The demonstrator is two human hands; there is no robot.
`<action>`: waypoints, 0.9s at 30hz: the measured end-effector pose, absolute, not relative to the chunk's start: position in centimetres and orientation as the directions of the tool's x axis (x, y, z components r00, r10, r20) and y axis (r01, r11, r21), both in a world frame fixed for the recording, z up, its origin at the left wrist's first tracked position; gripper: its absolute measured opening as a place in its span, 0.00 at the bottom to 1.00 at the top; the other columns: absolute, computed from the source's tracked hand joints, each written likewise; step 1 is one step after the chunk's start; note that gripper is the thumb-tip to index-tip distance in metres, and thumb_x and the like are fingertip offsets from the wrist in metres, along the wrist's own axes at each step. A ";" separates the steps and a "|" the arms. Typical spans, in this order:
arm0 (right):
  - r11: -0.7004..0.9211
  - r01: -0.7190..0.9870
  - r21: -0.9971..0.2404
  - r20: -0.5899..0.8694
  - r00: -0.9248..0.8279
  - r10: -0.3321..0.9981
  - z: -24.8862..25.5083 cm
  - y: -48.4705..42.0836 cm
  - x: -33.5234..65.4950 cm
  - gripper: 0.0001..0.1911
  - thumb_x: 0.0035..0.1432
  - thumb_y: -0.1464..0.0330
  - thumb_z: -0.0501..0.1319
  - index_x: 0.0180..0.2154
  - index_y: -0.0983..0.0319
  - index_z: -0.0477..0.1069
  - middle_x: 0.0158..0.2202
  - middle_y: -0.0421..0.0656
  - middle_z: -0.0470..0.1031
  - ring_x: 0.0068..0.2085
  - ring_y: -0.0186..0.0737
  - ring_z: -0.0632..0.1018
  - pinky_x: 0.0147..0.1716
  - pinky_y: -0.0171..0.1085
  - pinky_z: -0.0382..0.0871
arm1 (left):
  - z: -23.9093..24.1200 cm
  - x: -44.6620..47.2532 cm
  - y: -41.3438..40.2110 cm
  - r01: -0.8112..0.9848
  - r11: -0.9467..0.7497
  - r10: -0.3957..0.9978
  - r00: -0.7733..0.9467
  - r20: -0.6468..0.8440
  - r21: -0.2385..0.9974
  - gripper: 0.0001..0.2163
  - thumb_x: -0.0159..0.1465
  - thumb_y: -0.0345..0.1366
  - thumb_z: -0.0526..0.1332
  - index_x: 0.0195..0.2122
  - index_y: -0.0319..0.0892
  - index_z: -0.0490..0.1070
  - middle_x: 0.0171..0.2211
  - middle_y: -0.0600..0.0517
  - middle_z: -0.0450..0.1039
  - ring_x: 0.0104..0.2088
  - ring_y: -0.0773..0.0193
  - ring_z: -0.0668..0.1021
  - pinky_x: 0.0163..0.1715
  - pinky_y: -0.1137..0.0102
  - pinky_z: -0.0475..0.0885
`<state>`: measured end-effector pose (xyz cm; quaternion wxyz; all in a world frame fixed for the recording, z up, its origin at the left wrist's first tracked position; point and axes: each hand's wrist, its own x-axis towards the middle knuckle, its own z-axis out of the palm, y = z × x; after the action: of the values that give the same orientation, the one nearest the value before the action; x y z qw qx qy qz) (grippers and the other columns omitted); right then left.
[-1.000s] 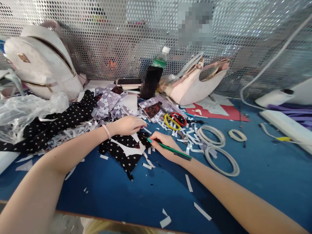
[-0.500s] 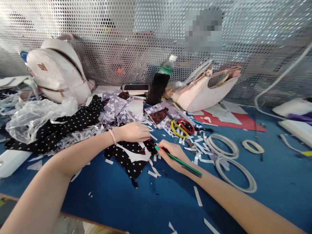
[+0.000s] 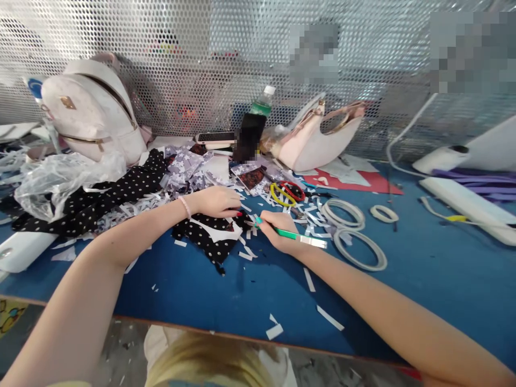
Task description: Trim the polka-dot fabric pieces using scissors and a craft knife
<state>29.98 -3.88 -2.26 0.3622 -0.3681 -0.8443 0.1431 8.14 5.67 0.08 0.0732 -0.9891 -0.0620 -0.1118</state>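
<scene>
Head view: pressing down on a dotted piece [image 3: 203, 244] with the left hand [image 3: 217, 201], fingers laid flat and extended, clasping nothing. Gripping a green tool [image 3: 300, 236] in the right hand [image 3: 278, 230], closed around it pen-fashion, bringing the tip to the piece's right edge beside a white patch [image 3: 217, 232]. Lying on the blue table [image 3: 403, 279], front centre, between both hands and touching the left. Judging the piece as mid-work: going by the white strips [image 3: 310, 217] littering the surface around it and towards the front edge, a good deal already cut; showing the patch on top, so apparently not finished. Sitting untouched to the right, tape rings [image 3: 357, 250] and scissors [image 3: 287, 193]. Heaping up at left, more dotted cloth [image 3: 100, 196]; cannot tell whether worked or waiting.
</scene>
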 end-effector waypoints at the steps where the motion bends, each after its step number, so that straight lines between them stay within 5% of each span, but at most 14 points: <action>1: 0.677 0.524 -0.517 0.500 -0.458 0.735 -2.3 -3.9 30.1 0.17 0.63 0.65 0.48 0.23 0.57 0.47 0.16 0.34 0.50 0.17 0.31 0.60 0.20 0.33 0.51 | 0.1 8.1 5.7 0.136 -0.982 0.104 0.968 0.229 -0.132 0.13 0.70 0.39 0.53 0.33 0.40 0.73 0.32 0.47 0.76 0.33 0.60 0.74 0.34 0.68 0.66; 23: 0.659 0.537 -0.527 0.504 -0.426 0.751 -2.4 -3.5 30.3 0.17 0.62 0.67 0.49 0.23 0.58 0.45 0.16 0.33 0.48 0.16 0.30 0.58 0.19 0.33 0.49 | 0.2 8.5 5.6 0.176 -0.982 0.164 0.975 0.153 -0.068 0.15 0.70 0.39 0.50 0.28 0.41 0.70 0.31 0.47 0.75 0.32 0.61 0.74 0.36 0.66 0.66; 27: 0.652 0.573 -0.496 0.525 -0.400 0.751 -2.5 -3.4 30.4 0.14 0.64 0.67 0.49 0.24 0.57 0.53 0.17 0.34 0.56 0.18 0.32 0.63 0.21 0.33 0.55 | 1.3 8.2 5.5 0.254 -0.967 0.250 0.956 0.151 -0.006 0.17 0.69 0.42 0.51 0.26 0.42 0.69 0.28 0.49 0.74 0.30 0.62 0.73 0.34 0.68 0.65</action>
<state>30.45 -3.40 -2.52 0.3741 -0.3999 -0.8283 0.1189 8.19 5.50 1.35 0.0126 -0.9890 -0.1274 -0.0747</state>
